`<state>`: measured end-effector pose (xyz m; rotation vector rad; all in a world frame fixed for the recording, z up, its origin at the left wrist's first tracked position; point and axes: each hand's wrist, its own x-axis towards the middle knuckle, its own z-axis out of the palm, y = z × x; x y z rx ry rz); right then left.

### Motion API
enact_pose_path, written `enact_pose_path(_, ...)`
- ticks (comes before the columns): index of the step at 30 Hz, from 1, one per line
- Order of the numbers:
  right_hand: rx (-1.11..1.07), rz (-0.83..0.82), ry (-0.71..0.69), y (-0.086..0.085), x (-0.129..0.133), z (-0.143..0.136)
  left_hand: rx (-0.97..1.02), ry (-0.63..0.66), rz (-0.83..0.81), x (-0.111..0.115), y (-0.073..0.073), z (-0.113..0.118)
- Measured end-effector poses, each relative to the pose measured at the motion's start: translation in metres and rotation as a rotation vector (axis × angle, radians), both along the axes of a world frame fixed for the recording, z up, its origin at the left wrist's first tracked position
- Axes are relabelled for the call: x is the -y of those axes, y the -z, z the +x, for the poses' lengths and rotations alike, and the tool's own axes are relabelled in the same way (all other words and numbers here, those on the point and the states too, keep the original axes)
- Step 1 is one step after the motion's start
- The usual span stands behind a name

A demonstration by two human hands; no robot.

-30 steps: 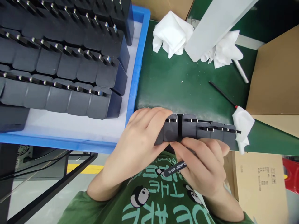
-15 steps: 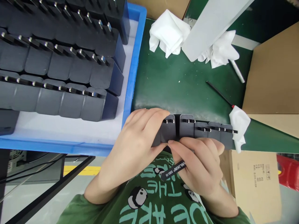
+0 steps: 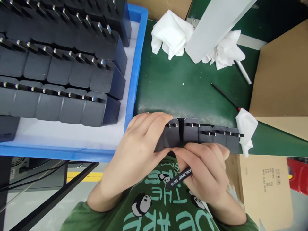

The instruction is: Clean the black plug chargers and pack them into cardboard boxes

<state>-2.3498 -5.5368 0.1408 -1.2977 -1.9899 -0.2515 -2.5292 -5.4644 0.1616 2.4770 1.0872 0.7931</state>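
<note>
A row of black plug-in power adapters, prongs upward, stands along the bench's front edge. My left hand (image 3: 141, 144) is closed around the left end of this row, its fingers and thumb on a power adapter (image 3: 171, 136). Across a narrow dark gap stands another adapter (image 3: 191, 136), followed by several lower ones (image 3: 218, 138) to the right. My right hand (image 3: 204, 170) grips black tweezers (image 3: 178, 178) with white lettering on the handle. Its thumb and index finger meet near my left thumb at the adapters' near side. The tweezer tips are hidden.
A blue tray (image 3: 136, 73) at left holds several rows of black adapters. Crumpled white cloths (image 3: 172, 33), a grey post (image 3: 211, 29) and a thin dark rod (image 3: 225, 95) are on the green bench (image 3: 163, 86). Cardboard boxes (image 3: 281, 70) stand at right.
The view has shifted slightly, so the tray sits a little further left in it. Both hands keep nearly the same pose, with the tweezers still in the right one.
</note>
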Motion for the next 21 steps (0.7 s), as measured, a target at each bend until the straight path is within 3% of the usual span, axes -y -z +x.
enact_pose_path(21,0.009,-0.029,0.004,-0.0009,0.0036,-0.0003,0.001,-0.001,0.001,0.0000,-0.0006,0.0005)
